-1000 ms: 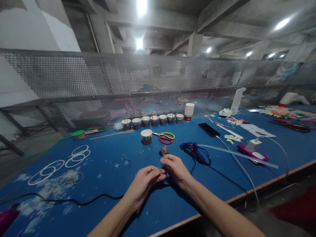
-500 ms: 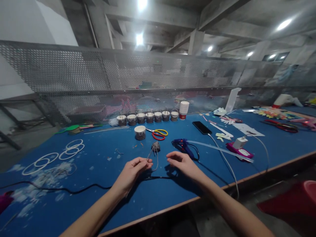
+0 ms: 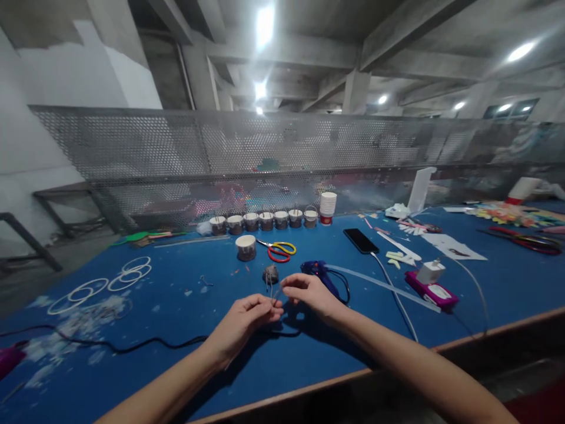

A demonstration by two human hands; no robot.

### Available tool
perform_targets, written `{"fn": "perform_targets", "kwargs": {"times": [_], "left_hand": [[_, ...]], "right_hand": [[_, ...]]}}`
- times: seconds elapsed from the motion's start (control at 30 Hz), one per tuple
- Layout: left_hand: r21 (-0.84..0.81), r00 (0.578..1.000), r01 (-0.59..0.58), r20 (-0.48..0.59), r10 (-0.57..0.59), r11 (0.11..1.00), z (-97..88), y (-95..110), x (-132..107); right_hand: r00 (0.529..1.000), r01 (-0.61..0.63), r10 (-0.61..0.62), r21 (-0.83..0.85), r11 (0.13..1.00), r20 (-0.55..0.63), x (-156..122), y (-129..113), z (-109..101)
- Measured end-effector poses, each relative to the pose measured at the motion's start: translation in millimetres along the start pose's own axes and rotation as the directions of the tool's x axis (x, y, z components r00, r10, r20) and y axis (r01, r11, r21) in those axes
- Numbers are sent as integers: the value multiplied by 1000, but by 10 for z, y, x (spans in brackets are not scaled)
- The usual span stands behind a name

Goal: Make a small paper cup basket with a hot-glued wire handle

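My left hand is closed in a pinch on a thin grey cord, low over the blue table. Close by on the right, my right hand also has thumb and finger together on a strand of this cord. Just beyond the fingertips lies a small grey ball of cord, with strands running from it toward my hands. Behind it stand a cup wrapped in grey cord and scissors with red and yellow handles. A blue glue gun rests beyond my right hand.
Several small wrapped cups line the back beside a stack of paper cups. White rings and scraps lie left. A phone, its cable and a purple power strip lie right. A black cable crosses the front.
My right hand has moved left to the cord near my left hand, its fingers now closing on a strand. My left hand keeps its pinch. The camera view has tilted up slightly.
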State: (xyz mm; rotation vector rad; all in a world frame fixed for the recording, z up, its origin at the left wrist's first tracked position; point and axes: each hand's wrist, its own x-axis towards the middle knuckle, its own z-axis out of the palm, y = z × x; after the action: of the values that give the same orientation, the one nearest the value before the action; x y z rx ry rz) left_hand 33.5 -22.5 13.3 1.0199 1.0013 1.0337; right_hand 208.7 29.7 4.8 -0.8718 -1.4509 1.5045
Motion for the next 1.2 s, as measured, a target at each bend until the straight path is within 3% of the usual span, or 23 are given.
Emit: {"fn": "perform_targets", "kwargs": {"times": [0.23, 0.43, 0.57, 0.7, 1.03, 1.2], "left_hand": [[-7, 999, 30, 11, -30, 1000, 69, -12, 69], [5, 997, 69, 19, -69, 998, 28, -20, 122], [1, 995, 94, 32, -94, 996, 1, -74, 163], [-4, 994, 90, 54, -90, 996, -15, -92, 163], [196, 993, 42, 96, -61, 980, -124, -96, 84], [243, 984, 121, 95, -147, 962, -128, -113, 71]], "right_hand": [[999, -6, 12, 121, 993, -48, 5, 37, -54], [995, -27, 41, 147, 989, -94, 5, 62, -94], [997, -53, 62, 160, 986, -53, -7, 75, -62], [990, -71, 90, 169, 983, -108, -16, 98, -48], [972, -73, 86, 66, 995, -219, -61, 11, -106], [974, -91, 97, 37, 995, -206, -77, 10, -102]]}}
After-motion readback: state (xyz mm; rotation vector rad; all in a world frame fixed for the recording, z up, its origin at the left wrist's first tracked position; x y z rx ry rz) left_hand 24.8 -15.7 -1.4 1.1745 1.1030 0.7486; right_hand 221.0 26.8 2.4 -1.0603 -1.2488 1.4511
